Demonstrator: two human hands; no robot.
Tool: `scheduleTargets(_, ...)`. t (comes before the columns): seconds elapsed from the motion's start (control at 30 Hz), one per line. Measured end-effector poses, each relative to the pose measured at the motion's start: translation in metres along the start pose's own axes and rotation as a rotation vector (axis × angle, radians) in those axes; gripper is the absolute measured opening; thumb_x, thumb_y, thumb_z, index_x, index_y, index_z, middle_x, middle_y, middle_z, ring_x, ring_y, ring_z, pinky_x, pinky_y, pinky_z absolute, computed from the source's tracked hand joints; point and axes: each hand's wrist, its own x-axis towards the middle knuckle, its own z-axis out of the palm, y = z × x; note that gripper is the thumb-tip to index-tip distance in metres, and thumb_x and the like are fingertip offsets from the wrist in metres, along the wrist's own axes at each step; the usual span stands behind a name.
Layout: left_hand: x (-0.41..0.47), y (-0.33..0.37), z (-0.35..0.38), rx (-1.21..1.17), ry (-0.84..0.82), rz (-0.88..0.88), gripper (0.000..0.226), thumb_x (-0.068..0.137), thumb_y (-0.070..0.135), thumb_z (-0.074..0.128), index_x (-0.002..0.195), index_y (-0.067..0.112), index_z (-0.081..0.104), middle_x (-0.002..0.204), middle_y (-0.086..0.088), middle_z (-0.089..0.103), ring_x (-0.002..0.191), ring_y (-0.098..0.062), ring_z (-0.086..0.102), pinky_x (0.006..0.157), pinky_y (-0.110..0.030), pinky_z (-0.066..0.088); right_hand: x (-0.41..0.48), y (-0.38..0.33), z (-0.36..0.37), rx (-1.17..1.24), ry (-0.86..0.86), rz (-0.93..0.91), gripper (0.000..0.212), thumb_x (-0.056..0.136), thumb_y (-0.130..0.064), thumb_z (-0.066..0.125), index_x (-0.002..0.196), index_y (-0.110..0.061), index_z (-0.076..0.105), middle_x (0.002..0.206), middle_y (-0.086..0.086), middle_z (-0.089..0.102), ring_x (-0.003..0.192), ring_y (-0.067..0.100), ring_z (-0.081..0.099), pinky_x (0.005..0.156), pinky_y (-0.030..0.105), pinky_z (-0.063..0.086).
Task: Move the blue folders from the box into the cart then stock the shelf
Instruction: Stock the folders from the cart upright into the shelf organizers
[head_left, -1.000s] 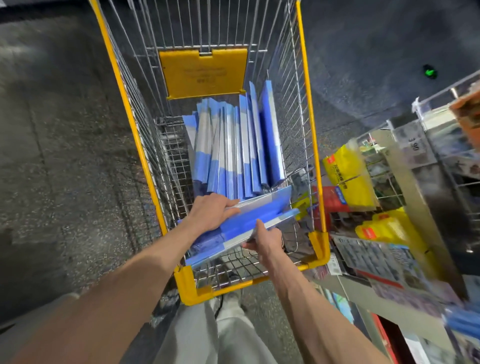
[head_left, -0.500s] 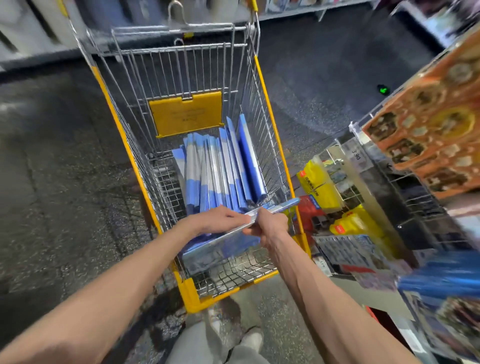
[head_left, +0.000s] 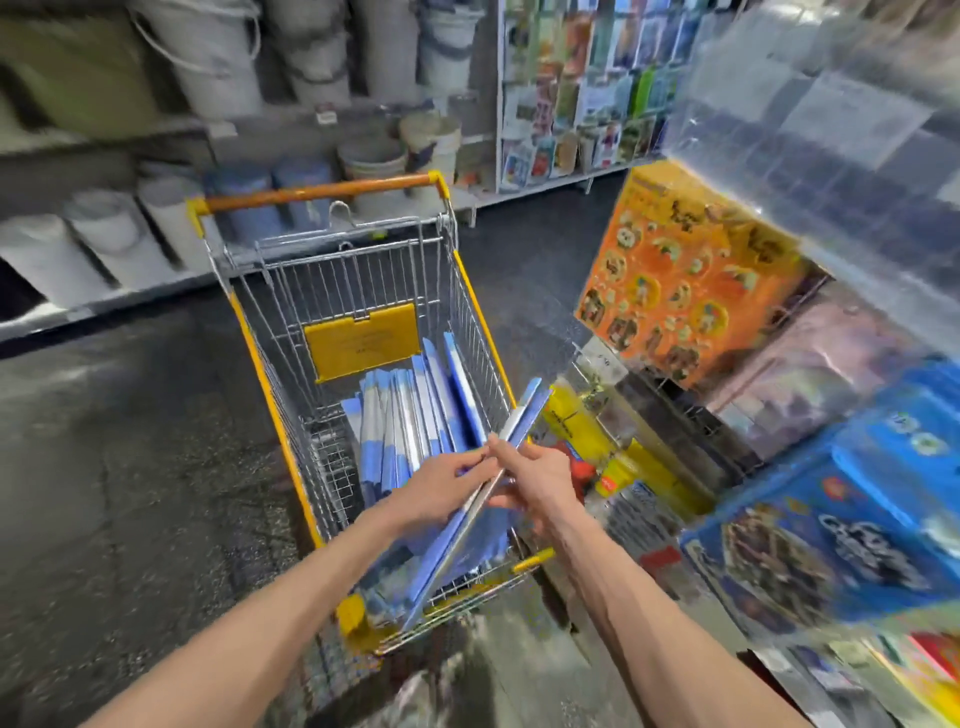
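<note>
My left hand (head_left: 441, 493) and right hand (head_left: 540, 483) clasp the blue folders (head_left: 452, 561), now tilted steeper above the cart (head_left: 270, 410), so shelving probably starts.

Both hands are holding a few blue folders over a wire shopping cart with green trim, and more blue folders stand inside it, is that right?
Not quite. The head view shows the wire shopping cart has yellow trim, not green. The rest holds: the left hand and right hand hold the slanted blue folders over it, and the standing blue folders are inside.
</note>
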Motion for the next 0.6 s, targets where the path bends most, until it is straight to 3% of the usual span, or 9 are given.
scheduleTargets(0.07,-0.014,0.019,0.008,0.048,0.057,0.049,0.042,0.101,0.056,0.047,0.138,0.041,0.058,0.122,0.015,0.069,0.110,-0.002,0.063,0.090,-0.008,0.045,-0.016,-0.006,-0.013,-0.014,-0.028,-0.056,0.053,0.073,-0.044,0.084,0.094,0.001,0.064,0.083,0.025,0.065,0.070,0.031,0.067,0.055,0.046,0.061)
scheduleTargets(0.17,-0.034,0.041,0.025,0.132,0.133,0.090,0.051,0.098,0.065,0.041,0.147,0.052,0.041,0.112,-0.001,0.075,0.094,-0.017,0.071,0.095,-0.037,0.053,-0.050,-0.021,-0.036,-0.048,-0.084,-0.157,0.050,0.075,-0.048,0.080,0.087,-0.005,0.057,0.077,0.021,0.064,0.071,0.033,0.070,0.059,0.053,0.061)
scheduleTargets(0.23,-0.047,0.051,0.030,0.170,0.190,0.101,0.061,0.091,0.078,0.034,0.149,0.061,0.025,0.113,-0.005,0.074,0.091,-0.023,0.071,0.092,-0.043,0.055,-0.069,-0.033,-0.045,-0.070,-0.129,-0.205,0.038,0.090,-0.037,0.071,0.078,-0.007,0.050,0.066,0.014,0.063,0.061,0.027,0.069,0.052,0.043,0.060)
scheduleTargets(0.3,-0.062,0.063,0.030,0.162,0.229,0.136,0.071,0.084,0.088,0.029,0.150,0.062,0.017,0.110,0.003,0.069,0.094,-0.025,0.072,0.093,-0.048,0.054,-0.086,-0.043,-0.053,-0.066,-0.177,-0.244,0.036,0.095,-0.031,0.066,0.074,-0.010,0.045,0.061,0.013,0.057,0.054,0.023,0.065,0.045,0.031,0.054)
scheduleTargets(0.4,-0.086,0.080,0.027,0.176,0.280,0.182,0.072,0.090,0.080,0.030,0.155,0.055,0.011,0.101,-0.005,0.075,0.074,-0.016,0.070,0.080,-0.039,0.056,-0.108,-0.056,-0.058,-0.063,-0.270,-0.305,0.031,0.095,-0.033,0.065,0.086,-0.008,0.050,0.072,0.018,0.052,0.056,0.023,0.065,0.046,0.028,0.051)
scheduleTargets(0.5,-0.108,0.095,0.023,0.191,0.322,0.267,0.065,0.099,0.065,0.032,0.157,0.050,0.008,0.065,0.001,0.062,0.050,-0.005,0.051,0.054,-0.023,0.044,-0.129,-0.073,-0.060,-0.063,-0.314,-0.360,0.041,0.095,-0.036,0.066,0.090,0.004,0.057,0.074,0.021,0.053,0.048,0.018,0.061,0.041,0.025,0.046)
scheduleTargets(0.6,-0.123,0.109,0.016,0.199,0.350,0.332,0.062,0.100,0.061,0.034,0.154,0.056,0.004,0.062,-0.008,0.051,0.048,-0.005,0.037,0.055,-0.024,0.034,-0.149,-0.091,-0.061,-0.050,-0.352,-0.420,0.047,0.096,-0.035,0.064,0.105,0.011,0.063,0.084,0.024,0.070,0.065,0.026,0.070,0.050,0.030,0.054)
